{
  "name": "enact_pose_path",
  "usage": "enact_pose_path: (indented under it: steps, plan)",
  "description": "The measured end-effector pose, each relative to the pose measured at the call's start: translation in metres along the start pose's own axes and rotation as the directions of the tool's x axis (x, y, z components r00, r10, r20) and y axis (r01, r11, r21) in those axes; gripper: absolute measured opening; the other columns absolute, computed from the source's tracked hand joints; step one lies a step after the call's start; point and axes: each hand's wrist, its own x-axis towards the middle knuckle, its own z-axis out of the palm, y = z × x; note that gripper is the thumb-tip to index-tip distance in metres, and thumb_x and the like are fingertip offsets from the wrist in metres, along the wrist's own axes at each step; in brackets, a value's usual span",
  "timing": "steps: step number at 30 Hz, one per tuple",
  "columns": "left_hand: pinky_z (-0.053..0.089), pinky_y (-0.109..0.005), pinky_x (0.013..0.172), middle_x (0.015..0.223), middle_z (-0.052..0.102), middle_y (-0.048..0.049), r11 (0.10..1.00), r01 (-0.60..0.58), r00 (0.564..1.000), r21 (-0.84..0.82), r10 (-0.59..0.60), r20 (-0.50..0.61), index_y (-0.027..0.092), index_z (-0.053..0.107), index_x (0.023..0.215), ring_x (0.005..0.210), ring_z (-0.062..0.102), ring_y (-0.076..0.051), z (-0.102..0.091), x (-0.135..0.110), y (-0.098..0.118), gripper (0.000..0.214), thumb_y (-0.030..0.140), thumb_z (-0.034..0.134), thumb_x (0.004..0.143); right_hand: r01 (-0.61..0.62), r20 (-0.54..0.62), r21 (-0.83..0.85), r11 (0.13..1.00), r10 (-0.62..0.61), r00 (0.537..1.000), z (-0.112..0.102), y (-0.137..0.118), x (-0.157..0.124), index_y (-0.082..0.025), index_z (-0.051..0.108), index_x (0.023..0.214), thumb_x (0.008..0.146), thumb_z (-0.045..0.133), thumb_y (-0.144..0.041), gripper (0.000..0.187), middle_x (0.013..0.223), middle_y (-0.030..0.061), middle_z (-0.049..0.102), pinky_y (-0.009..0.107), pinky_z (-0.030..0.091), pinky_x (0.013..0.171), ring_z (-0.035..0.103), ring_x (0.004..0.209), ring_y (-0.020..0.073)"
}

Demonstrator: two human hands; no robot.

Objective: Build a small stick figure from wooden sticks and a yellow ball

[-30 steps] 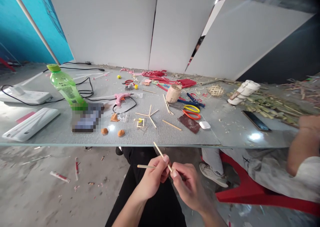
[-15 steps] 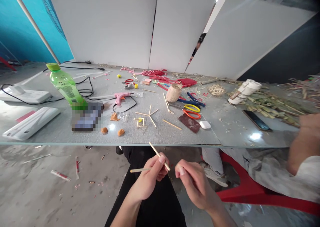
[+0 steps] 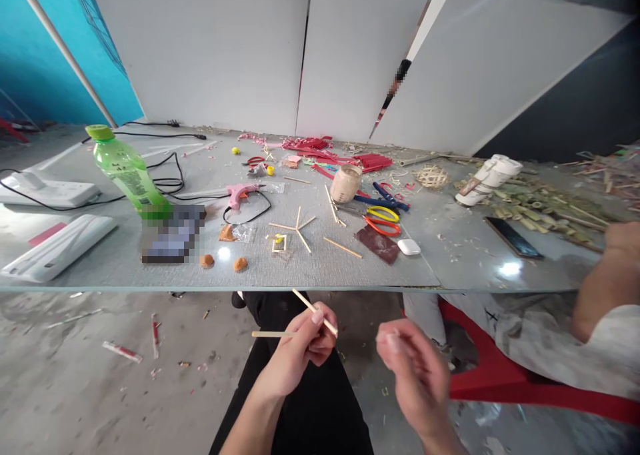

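Note:
My left hand [image 3: 303, 345] is closed below the table's front edge. Between its thumb and fingers sits a thin wooden stick [image 3: 304, 300], slanting up to the left. A second wooden stick [image 3: 270, 335] pokes out level from the same hand, toward the left. To the right, apart from both sticks, my right hand [image 3: 417, 375] has thumb and fingers pressed together; whatever may be in that pinch is too small to make out. On the table ahead lie a star-like joined stick piece [image 3: 299, 229] and a small square stick frame [image 3: 279, 244] with a yellow bit.
A pink glue gun [image 3: 241, 193], green bottle [image 3: 125, 171], bamboo cup [image 3: 345, 184], orange-handled scissors [image 3: 383, 225], brown sandpaper [image 3: 377, 243] and phone [image 3: 513, 237] are on the glass table [image 3: 165, 278]. Another person's arm [image 3: 607, 281] is at the right, by a red chair [image 3: 540, 396].
My right hand has moved right, away from my left hand, and turned somewhat. My left hand still grips both sticks, which have shifted slightly left.

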Motion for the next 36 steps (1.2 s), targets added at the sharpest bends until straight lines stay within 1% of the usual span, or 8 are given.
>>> enact_pose_path:
  steps: [3, 5, 8, 11, 16, 23, 30, 36]
  plan:
    - [0.016, -0.022, 0.050, 0.065, 0.025, 0.0071, 0.998, -0.033, 0.999, 0.050, 0.033, 0.003, 0.017, 0.052, 0.091, 0.056, 0.019, -0.009, 0.000, -0.001, -0.001, 0.042, 0.057, 0.048, 0.104, -0.073, -0.198, 0.192, 0.979, 0.112, 0.974, -0.001, 0.007, -0.006, -0.025, 0.061, 0.086, 0.105, 0.053, -0.034, 0.023, 0.055, -0.0066, 0.044, 0.022, 0.034, 0.045, 0.038, 0.046, 0.0101]
    - [0.022, -0.023, 0.054, 0.068, 0.030, 0.0057, 0.978, -0.074, 0.996, 0.195, 0.081, -0.026, 0.017, 0.054, 0.092, 0.059, 0.024, -0.010, 0.003, -0.004, -0.001, 0.041, 0.055, 0.044, 0.107, -0.102, -0.199, 0.105, 0.989, 0.122, 0.972, -0.001, 0.004, -0.008, -0.024, 0.067, 0.087, 0.103, 0.058, -0.036, 0.022, 0.054, -0.0056, 0.047, 0.022, 0.036, 0.044, 0.041, 0.045, 0.0103]
    - [0.033, -0.025, 0.064, 0.080, 0.045, 0.0004, 0.853, -0.132, 0.984, 0.504, 0.176, -0.039, 0.016, 0.056, 0.092, 0.069, 0.037, -0.012, 0.009, -0.008, 0.000, 0.039, 0.047, 0.040, 0.110, -0.084, -0.029, -0.171, 0.982, 0.081, 0.996, 0.000, -0.008, -0.006, -0.022, 0.076, 0.092, 0.098, 0.065, -0.036, 0.019, 0.066, 0.0017, 0.068, 0.023, 0.047, 0.050, 0.057, 0.052, 0.0133]
    - [0.038, -0.027, 0.073, 0.091, 0.055, -0.0029, 0.669, -0.211, 0.968, 0.712, 0.246, 0.055, 0.018, 0.058, 0.099, 0.077, 0.047, -0.014, 0.012, -0.010, 0.001, 0.028, 0.035, 0.038, 0.111, -0.004, 0.142, -0.263, 0.965, 0.043, 0.989, 0.000, -0.017, -0.003, -0.022, 0.078, 0.096, 0.098, 0.065, -0.032, 0.016, 0.075, 0.0038, 0.076, 0.022, 0.050, 0.052, 0.064, 0.056, 0.0144]
    - [0.043, -0.029, 0.082, 0.102, 0.060, -0.0049, 0.484, -0.338, 0.930, 0.807, 0.304, 0.207, 0.020, 0.052, 0.108, 0.087, 0.054, -0.016, 0.011, -0.010, 0.001, 0.016, 0.024, 0.037, 0.110, 0.066, 0.161, -0.296, 0.953, -0.018, 0.987, -0.003, -0.015, 0.000, -0.024, 0.076, 0.099, 0.099, 0.065, -0.026, 0.012, 0.084, 0.0036, 0.080, 0.022, 0.053, 0.055, 0.068, 0.059, 0.0145]
    - [0.043, -0.029, 0.081, 0.101, 0.059, -0.0035, 0.530, -0.247, 0.966, 0.811, 0.205, 0.159, 0.021, 0.053, 0.109, 0.086, 0.055, -0.017, 0.011, -0.011, 0.004, 0.020, 0.029, 0.035, 0.111, 0.048, 0.249, -0.327, 0.944, 0.037, 0.968, -0.015, -0.009, 0.002, -0.023, 0.073, 0.098, 0.100, 0.064, -0.029, 0.010, 0.086, 0.0024, 0.079, 0.022, 0.055, 0.065, 0.073, 0.071, 0.0156]
    - [0.043, -0.029, 0.081, 0.100, 0.060, -0.0049, 0.484, -0.204, 0.978, 0.851, 0.148, 0.150, 0.019, 0.054, 0.108, 0.085, 0.055, -0.017, 0.012, -0.011, 0.005, 0.023, 0.032, 0.035, 0.111, 0.026, 0.309, -0.368, 0.929, 0.096, 0.946, -0.019, -0.012, 0.007, -0.021, 0.072, 0.095, 0.102, 0.060, -0.035, 0.020, 0.065, -0.0021, 0.067, 0.022, 0.047, 0.056, 0.058, 0.054, 0.0121]
    - [0.043, -0.028, 0.079, 0.098, 0.060, -0.0053, 0.502, -0.215, 0.975, 0.838, 0.153, 0.159, 0.019, 0.056, 0.107, 0.083, 0.054, -0.017, 0.012, -0.013, 0.006, 0.024, 0.032, 0.036, 0.111, 0.031, 0.337, -0.395, 0.918, 0.113, 0.935, -0.018, -0.012, 0.004, -0.021, 0.070, 0.096, 0.103, 0.056, -0.036, 0.022, 0.062, -0.0026, 0.061, 0.023, 0.044, 0.055, 0.055, 0.055, 0.0128]
